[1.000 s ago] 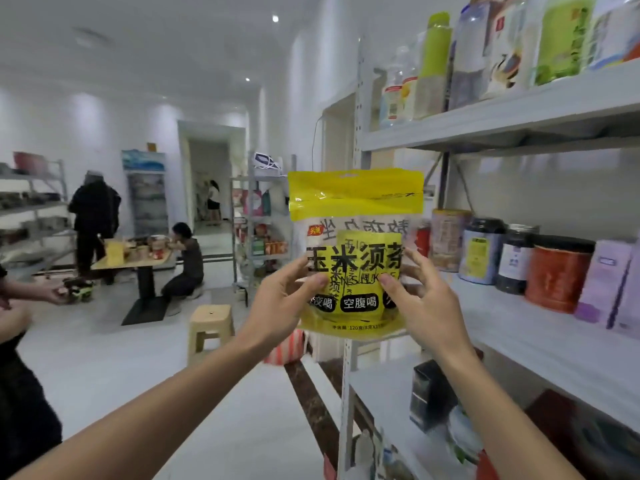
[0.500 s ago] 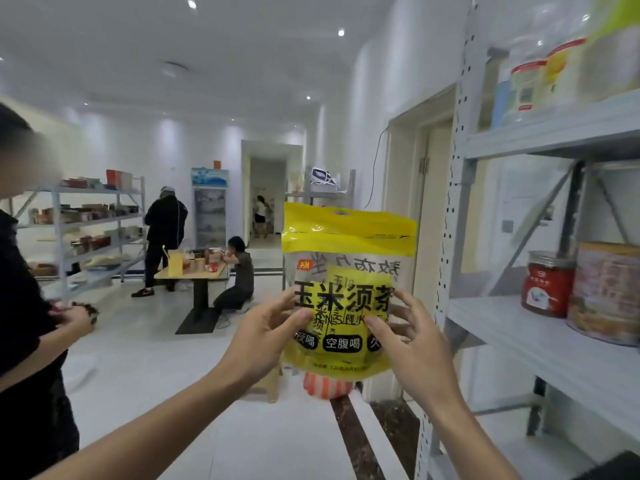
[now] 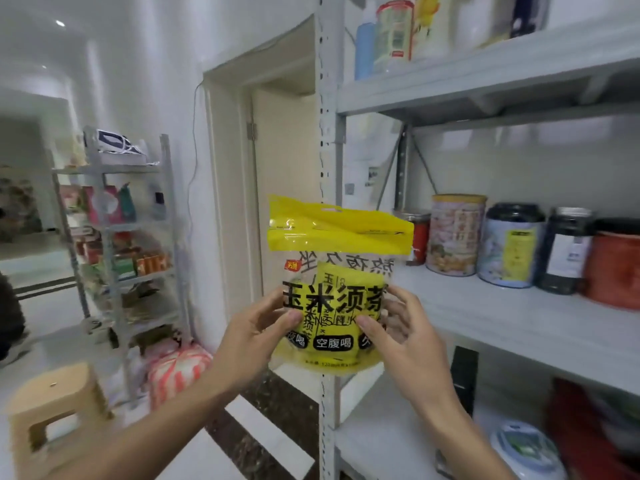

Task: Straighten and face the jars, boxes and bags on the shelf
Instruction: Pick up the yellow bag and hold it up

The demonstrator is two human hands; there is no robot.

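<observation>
A yellow bag with black Chinese lettering is upright in front of the shelf's left post, its printed face toward me. My left hand grips its lower left side and my right hand its lower right side. On the grey middle shelf to the right stand a red jar, a pale printed tin, a dark tin with a yellow label, a black jar and a red tin in a row. The shelf's left part is bare.
The top shelf holds bottles. The bottom shelf carries a black box and a white round lid. A second rack with goods stands at the left. A tan stool and a striped sack sit on the floor.
The view has swung back right toward the shelf, so the row of jars and tins shows again. Both hands still hold the yellow bag, now in front of the shelf's left post.
</observation>
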